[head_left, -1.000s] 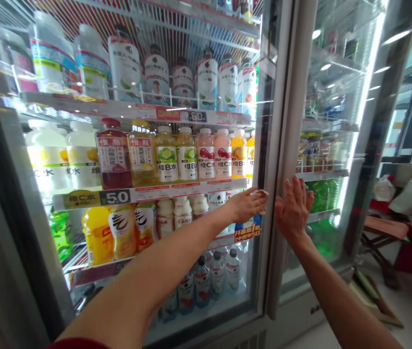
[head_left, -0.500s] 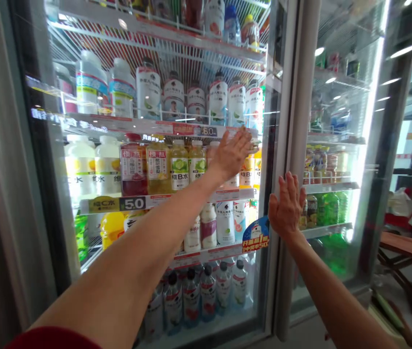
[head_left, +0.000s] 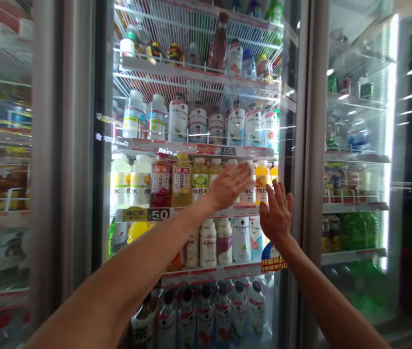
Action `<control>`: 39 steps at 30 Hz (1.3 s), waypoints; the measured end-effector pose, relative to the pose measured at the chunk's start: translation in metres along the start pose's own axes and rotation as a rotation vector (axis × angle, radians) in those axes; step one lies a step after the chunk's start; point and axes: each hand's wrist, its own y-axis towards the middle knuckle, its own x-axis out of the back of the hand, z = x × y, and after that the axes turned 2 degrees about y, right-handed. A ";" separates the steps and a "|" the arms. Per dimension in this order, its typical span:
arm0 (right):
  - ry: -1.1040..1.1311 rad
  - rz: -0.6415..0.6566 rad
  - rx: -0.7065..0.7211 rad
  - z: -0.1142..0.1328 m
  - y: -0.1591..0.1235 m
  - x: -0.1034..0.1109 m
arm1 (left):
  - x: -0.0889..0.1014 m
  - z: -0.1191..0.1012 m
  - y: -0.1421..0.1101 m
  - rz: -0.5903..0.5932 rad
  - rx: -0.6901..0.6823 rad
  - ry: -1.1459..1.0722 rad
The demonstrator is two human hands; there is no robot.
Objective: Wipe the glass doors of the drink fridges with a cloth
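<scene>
My left hand (head_left: 229,186) lies flat against the glass door (head_left: 286,145) of a lit drinks fridge, fingers stretched out and slightly blurred. It covers the row of yellow and pink bottles (head_left: 200,179). A small pale bit shows at its fingertips; I cannot make out what it is. My right hand (head_left: 276,215) is pressed open on the same glass just to the right, fingers spread upward, beside the grey door frame (head_left: 309,169).
The fridge holds several wire shelves of bottles, with a "5.0" price tag (head_left: 158,214) on one shelf edge. Another glass door with green bottles (head_left: 354,228) stands to the right. A further fridge section (head_left: 2,169) is at the left.
My left hand slid up the glass, then came down and left to the yellow-bottle shelf. My right hand shifted left from the frame onto the glass. My view moved left and up.
</scene>
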 end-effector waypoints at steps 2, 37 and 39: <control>0.036 0.004 0.023 0.013 0.004 -0.009 | 0.005 0.005 -0.015 0.041 -0.065 -0.007; 0.231 0.094 0.202 0.163 0.025 -0.062 | 0.096 0.061 -0.246 0.055 0.206 0.242; 0.233 0.091 0.195 0.164 0.021 -0.062 | 0.098 0.064 -0.252 0.008 0.306 0.270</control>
